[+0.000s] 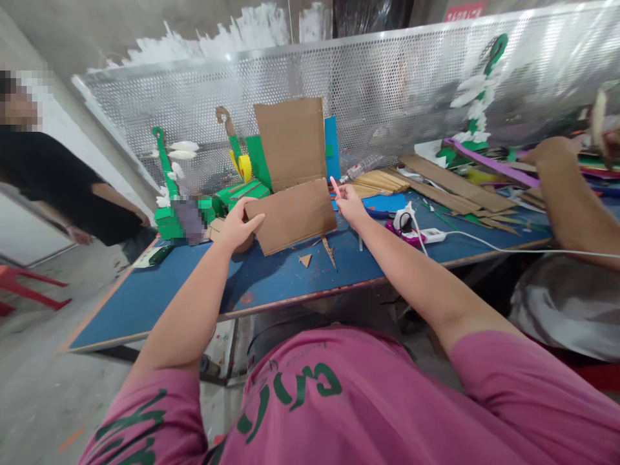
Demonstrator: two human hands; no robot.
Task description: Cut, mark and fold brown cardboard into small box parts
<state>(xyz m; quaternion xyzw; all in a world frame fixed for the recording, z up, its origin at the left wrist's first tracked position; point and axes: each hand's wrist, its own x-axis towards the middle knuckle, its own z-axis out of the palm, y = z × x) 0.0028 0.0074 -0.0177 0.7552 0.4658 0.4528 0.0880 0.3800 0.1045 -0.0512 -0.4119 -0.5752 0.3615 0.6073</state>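
Our left grip (237, 226) pinches a flat brown cardboard sheet (295, 216) and our right grip (351, 205) a slim pink tool (334, 186), before an upright brown cardboard panel (290, 142), over the blue worktop (169, 290) by a perforated metal screen (387, 84).

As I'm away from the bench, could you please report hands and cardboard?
Left hand gripping brown rectangular cardboard sheet; right hand holding slim pink tool near its edge; brown triangular cardboard scrap on blue table.
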